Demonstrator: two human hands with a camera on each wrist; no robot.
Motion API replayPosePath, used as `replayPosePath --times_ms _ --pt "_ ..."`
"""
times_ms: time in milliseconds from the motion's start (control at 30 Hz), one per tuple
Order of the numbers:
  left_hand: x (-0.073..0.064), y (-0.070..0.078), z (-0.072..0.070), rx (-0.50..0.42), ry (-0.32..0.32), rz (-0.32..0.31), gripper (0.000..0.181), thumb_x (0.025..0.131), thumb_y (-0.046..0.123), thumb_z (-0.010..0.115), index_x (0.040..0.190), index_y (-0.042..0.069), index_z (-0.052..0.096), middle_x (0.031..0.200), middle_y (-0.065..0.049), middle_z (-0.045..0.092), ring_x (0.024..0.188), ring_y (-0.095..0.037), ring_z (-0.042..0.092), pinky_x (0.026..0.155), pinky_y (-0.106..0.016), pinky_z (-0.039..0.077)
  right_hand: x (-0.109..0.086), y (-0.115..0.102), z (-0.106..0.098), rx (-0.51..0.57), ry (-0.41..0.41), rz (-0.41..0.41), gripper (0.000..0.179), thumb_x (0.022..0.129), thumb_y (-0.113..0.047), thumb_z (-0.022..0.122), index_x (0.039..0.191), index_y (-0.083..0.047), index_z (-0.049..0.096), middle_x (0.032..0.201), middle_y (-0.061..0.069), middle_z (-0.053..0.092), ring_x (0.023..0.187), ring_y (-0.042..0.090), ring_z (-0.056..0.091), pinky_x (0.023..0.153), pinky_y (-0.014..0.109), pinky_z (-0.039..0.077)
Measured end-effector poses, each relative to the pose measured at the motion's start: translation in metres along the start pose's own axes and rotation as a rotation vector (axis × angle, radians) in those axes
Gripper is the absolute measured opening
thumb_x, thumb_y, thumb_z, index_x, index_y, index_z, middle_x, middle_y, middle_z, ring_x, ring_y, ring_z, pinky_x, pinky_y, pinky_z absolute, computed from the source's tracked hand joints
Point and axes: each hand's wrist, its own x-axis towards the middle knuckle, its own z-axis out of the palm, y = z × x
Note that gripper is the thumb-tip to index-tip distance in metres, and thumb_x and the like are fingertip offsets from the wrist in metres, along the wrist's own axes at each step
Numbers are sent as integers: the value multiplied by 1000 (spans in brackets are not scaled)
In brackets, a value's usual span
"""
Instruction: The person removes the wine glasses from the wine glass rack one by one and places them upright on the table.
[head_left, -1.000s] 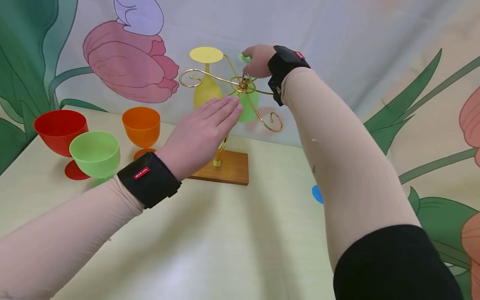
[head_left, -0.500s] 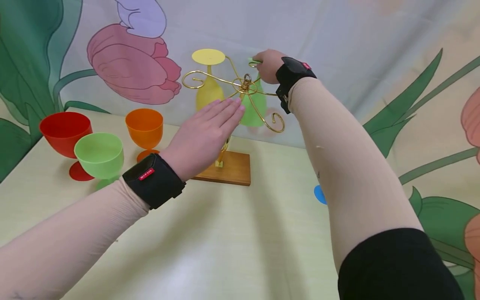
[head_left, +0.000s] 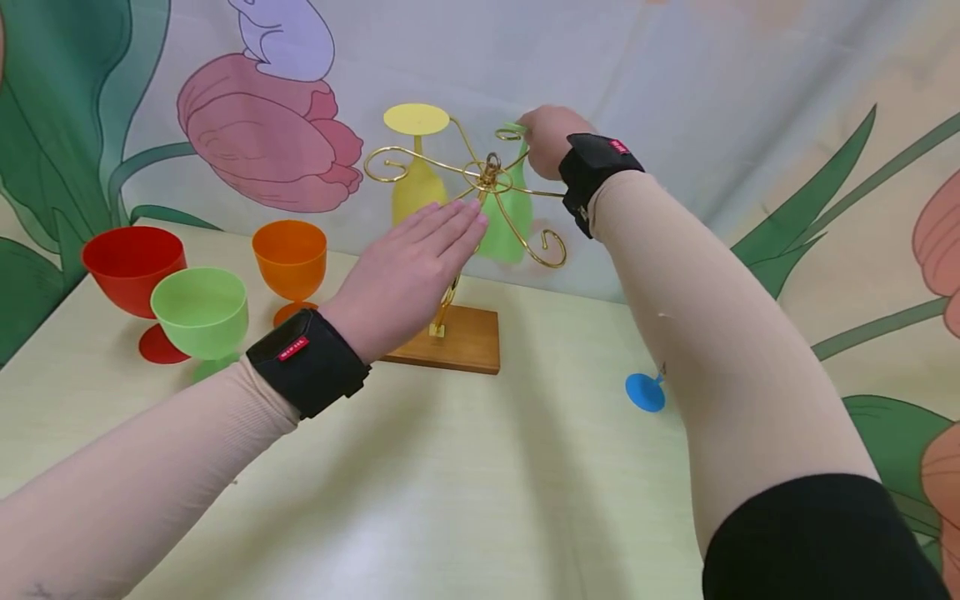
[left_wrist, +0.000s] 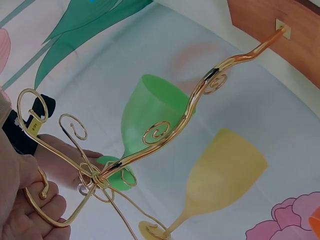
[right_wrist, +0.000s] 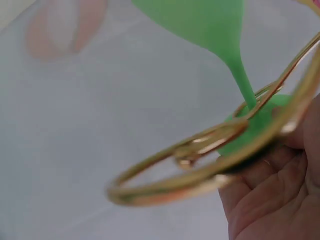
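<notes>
Upside down at the gold wire goblet rack [head_left: 491, 177], a green goblet [head_left: 507, 225] hangs by its foot. My right hand [head_left: 553, 140] pinches that foot at the rear curled arm; in the right wrist view the stem [right_wrist: 243, 82] stands inside the wire loop. My left hand [head_left: 408, 275] holds the rack's near-left arm, which it covers in the head view; the left wrist view shows fingers [left_wrist: 47, 212] bent about the curl. An inverted yellow goblet [head_left: 417, 187] hangs on a neighbouring arm. The rack's post rises from a wooden base [head_left: 468, 337].
At the left of the table stand a red goblet [head_left: 135, 271], a light green goblet [head_left: 198, 312] and an orange goblet [head_left: 290, 258], all upright. A blue goblet's foot [head_left: 645, 392] shows at the right, partly behind my right forearm. A printed cloth [head_left: 660, 100] hangs behind.
My right hand has moved right and slightly down with the green goblet, whose foot now sits by the rear curl. My left hand keeps its place on the rack.
</notes>
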Motion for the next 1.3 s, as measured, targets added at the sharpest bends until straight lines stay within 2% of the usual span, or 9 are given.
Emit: replayPosePath --times_ms 100,267,433,567,700,800,933,1067,1300 --pt "-1 -1 0 2 1 -4 46 96 1 47 141 -4 41 147 -20 42 137 -29 30 116 -45 28 -3 -13 -2 -89 15 -50 51 101 -8 32 151 -18 29 149 7 42 134 21 34 112 40 34" --pt "-1 -2 1 11 -2 -12 47 95 -1 48 141 -4 42 146 -20 43 137 -29 29 116 -45 28 0 -32 -6 -145 15 -133 51 100 -6 36 150 -17 33 147 7 44 133 21 36 112 39 35" --pt "1 3 4 19 -6 -5 47 94 -1 50 140 -4 43 145 -20 45 136 -29 31 115 -45 30 12 -35 -11 -178 -43 -150 47 102 -10 30 149 -17 35 150 8 41 134 21 33 111 37 36" --pt "3 9 5 3 -9 -11 48 93 -4 48 141 -3 43 145 -19 45 136 -28 31 115 -44 29 18 -33 -17 -193 -34 -135 45 102 -12 30 146 -14 40 148 9 43 133 22 35 112 38 35" --pt "6 15 5 -6 7 -13 49 91 -6 49 140 -2 44 145 -18 45 136 -28 31 115 -43 29 23 -24 -20 -190 -3 -102 44 101 -10 34 143 -12 45 145 9 47 127 22 41 108 37 39" --pt "7 20 6 -4 21 -5 49 91 -6 49 140 -2 45 145 -18 45 136 -28 32 115 -43 30 25 -12 -20 -210 4 -59 41 97 -8 39 136 -7 53 138 12 53 118 24 48 100 38 44" --pt "8 26 7 -12 13 0 50 91 -7 49 141 -2 44 146 -18 44 136 -28 31 115 -43 29 26 7 -16 -216 2 8 28 93 -7 42 108 -2 65 119 16 60 98 26 51 81 38 45" --pt "9 29 7 -20 2 2 51 91 -7 48 141 -2 42 146 -18 43 137 -27 29 116 -43 28 23 23 -16 -194 -14 54 21 92 -5 39 89 -2 60 107 15 56 86 26 45 70 37 39" --pt "10 26 8 -28 -7 12 53 89 -8 47 141 -4 41 147 -19 42 138 -28 28 116 -43 27 1 44 -22 -188 -12 86 33 92 -2 34 111 1 61 115 18 56 88 27 43 72 37 38"
